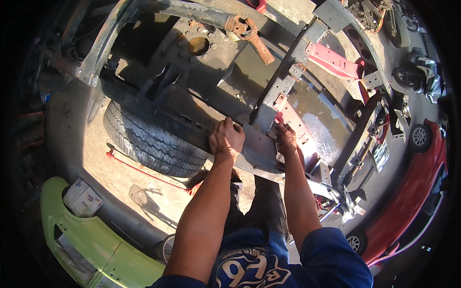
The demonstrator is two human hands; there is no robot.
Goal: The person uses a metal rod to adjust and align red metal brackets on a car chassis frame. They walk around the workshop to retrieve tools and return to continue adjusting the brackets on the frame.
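Observation:
A dark steel truck chassis rail [189,113] runs across in front of me. My left hand [226,138] is closed over the rail's near edge, its fingers curled and their tips hidden. To its right my right hand [286,139] is closed in a pinch against a red-primed bracket [295,120], beside the joint of the rail and a dark crossmember [273,98]. Whatever small thing is between those fingers is too hidden to name. A flat plate [259,144] on the rail lies between my hands.
A large tyre [151,144] sits below the rail at left. A rusty driveshaft joint [247,36] lies beyond it. A red bar [149,173] is on the floor. A light green car body [91,240] is at lower left, a red car [408,201] at right. Wet floor [317,125] shows through the frame.

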